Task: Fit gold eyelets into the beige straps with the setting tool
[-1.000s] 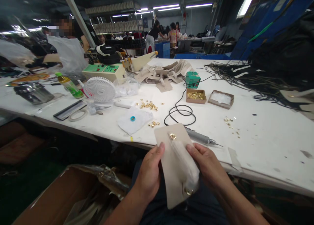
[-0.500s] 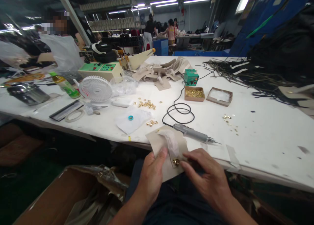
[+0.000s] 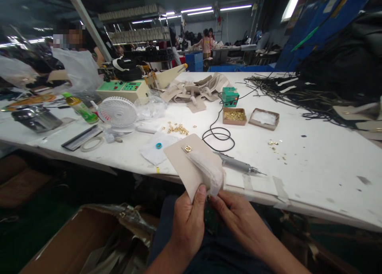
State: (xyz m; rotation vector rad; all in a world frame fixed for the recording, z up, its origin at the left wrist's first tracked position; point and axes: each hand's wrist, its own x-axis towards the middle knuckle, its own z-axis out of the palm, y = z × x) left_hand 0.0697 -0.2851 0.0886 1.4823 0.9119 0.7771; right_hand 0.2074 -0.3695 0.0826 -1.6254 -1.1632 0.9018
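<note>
My left hand (image 3: 188, 222) pinches the lower end of a beige leather piece (image 3: 186, 164) and holds it up in front of the table edge. A gold buckle (image 3: 188, 148) sits near the piece's top, and a crumpled white plastic wrap (image 3: 207, 171) lies along it. My right hand (image 3: 235, 220) is closed under the piece's lower right corner, fingertips at the wrap's end. A grey electric screwdriver (image 3: 238, 167) lies on the white table (image 3: 313, 162) just behind the piece.
A coiled black cable (image 3: 217, 134), two small cardboard trays (image 3: 234, 116) of gold parts and white bits, loose gold rings (image 3: 178, 128), a white fan (image 3: 117, 112), a green box (image 3: 229, 96) and black straps (image 3: 286, 92) lie on the table. An open carton (image 3: 80, 242) stands at my lower left. People work behind.
The beige piece has been turned and raised, its buckle end now up and away from me. Both hands shifted down to its lower end.
</note>
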